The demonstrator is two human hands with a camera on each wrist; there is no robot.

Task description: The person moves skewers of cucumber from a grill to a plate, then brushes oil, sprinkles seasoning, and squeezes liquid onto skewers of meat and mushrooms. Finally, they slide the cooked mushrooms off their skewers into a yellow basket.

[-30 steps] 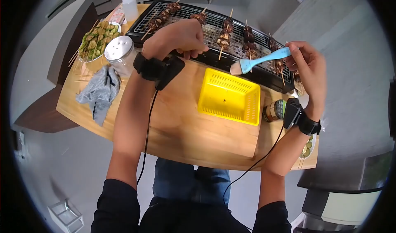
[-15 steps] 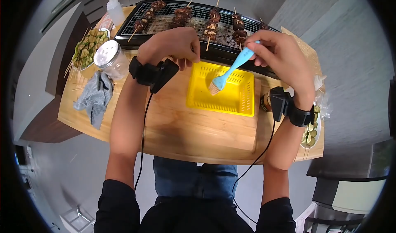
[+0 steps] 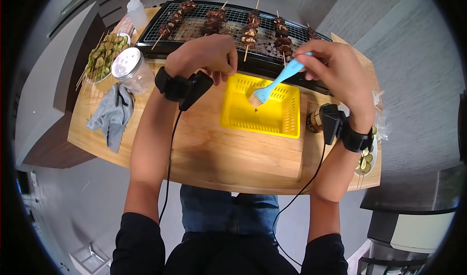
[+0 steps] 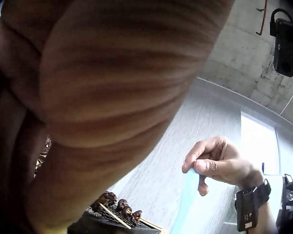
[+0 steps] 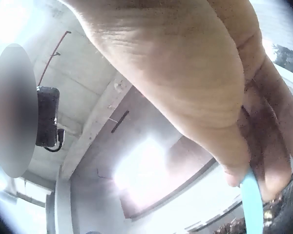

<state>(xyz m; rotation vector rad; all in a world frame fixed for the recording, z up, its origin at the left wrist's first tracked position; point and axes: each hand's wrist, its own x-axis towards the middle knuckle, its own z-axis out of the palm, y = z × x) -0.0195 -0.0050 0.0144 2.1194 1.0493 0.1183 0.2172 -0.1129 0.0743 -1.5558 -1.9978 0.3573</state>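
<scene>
A light-blue basting brush (image 3: pixel 279 83) slants down from my right hand (image 3: pixel 338 73), whose thumb and fingers pinch the handle end. Its bristles hang over the yellow plastic basket (image 3: pixel 261 131), overlapping its inside in the head view. The basket has slotted walls and a few dark specks on its floor. My left hand (image 3: pixel 206 56) is at the basket's far left corner, thumb and curled fingers pinching the rim; part of that grip is hidden behind the hand. In the left wrist view the right hand (image 4: pixel 217 163) holds the brush handle (image 4: pixel 185 200) upright.
Behind the basket, a black grill (image 3: pixel 160 51) carries several meat skewers (image 3: pixel 249 31). At left stand a shaker jar (image 3: pixel 130 65), a squeeze bottle (image 3: pixel 136 13), a plate of vegetable skewers (image 3: pixel 107 56) and a grey cloth (image 3: pixel 113 114). A small jar (image 3: pixel 315 119) stands right of the basket.
The right hand has brought the brush left and down from over the grill to above the basket, bristles now pointing lower. The left hand has moved from the grill's front edge to the basket corner.
</scene>
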